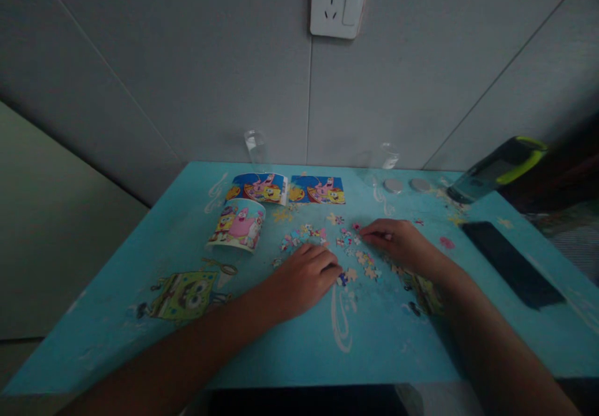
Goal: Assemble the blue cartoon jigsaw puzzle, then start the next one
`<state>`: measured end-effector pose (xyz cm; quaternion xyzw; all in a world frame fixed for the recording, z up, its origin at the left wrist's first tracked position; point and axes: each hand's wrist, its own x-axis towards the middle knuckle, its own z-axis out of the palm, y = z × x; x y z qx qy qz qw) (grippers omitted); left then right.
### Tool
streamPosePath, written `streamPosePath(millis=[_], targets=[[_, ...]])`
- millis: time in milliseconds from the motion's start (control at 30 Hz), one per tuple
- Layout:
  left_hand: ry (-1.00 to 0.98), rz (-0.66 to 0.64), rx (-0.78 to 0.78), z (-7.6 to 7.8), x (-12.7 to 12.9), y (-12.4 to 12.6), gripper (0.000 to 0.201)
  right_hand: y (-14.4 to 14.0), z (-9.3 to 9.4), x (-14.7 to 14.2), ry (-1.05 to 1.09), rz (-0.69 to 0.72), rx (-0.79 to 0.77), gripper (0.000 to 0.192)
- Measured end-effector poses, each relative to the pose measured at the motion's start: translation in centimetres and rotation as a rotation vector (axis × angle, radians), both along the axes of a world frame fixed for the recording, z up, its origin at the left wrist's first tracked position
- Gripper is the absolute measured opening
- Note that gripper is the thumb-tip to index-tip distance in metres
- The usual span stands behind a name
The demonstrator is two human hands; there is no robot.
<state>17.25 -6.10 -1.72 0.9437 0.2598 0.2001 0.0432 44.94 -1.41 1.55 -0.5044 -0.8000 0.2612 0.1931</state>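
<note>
Small jigsaw puzzle pieces (pixel 309 232) lie loose in the middle of the table, some picture side up and others showing plain backs. My left hand (pixel 306 279) rests low over them with its fingers curled. At its thumb and index finger is a dark blue and white puzzle piece (pixel 342 279). My right hand (pixel 393 238) is farther back on the right, its fingers pinched together. A pinkish puzzle piece (pixel 356 226) shows at those fingertips. Between the hands lie more puzzle pieces (pixel 367 260), apart from one another.
A curved cartoon-printed sheet (pixel 238 224) stands on the left, before another curved sheet (pixel 256 188) and a flat picture card (pixel 318 189). Clear containers (pixel 389 157) and round lids (pixel 393 185) are at the back. Right, a dark phone-like slab (pixel 512 263) lies near a bottle (pixel 496 169).
</note>
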Motion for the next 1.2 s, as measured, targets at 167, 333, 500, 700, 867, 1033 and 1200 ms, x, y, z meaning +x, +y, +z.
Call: streamPosePath(millis=[167,333,500,700,867,1033,1200], targets=[[0.005,-0.017,0.025,-0.1,-0.1,0.0,0.017,0.9,-0.5,0.7,-0.119,-0.096,0.059,0.024],[0.046,-0.030,0.091,0.4,-0.2,0.1,0.021,0.2,0.0,0.2,-0.164,-0.068,0.131,0.015],[0.050,-0.043,0.149,0.4,-0.4,0.5,0.023,-0.8,0.6,-0.5,-0.128,0.135,-0.061,0.014],[0.061,0.059,0.115,-0.1,-0.6,1.0,0.021,-1.0,0.4,-0.7,-0.102,0.164,-0.101,0.014],[0.025,0.053,0.128,0.5,-0.2,0.5,0.023,-1.3,0.5,-1.6,-0.024,0.139,-0.047,0.006],[0.036,-0.147,0.149,1.1,0.3,-0.2,0.017,-1.8,0.7,-2.5,-0.020,0.303,0.001,0.007],[0.031,-0.214,0.179,1.0,-0.2,0.0,0.018,-2.5,1.3,-2.5,-0.054,0.404,-0.087,0.019]])
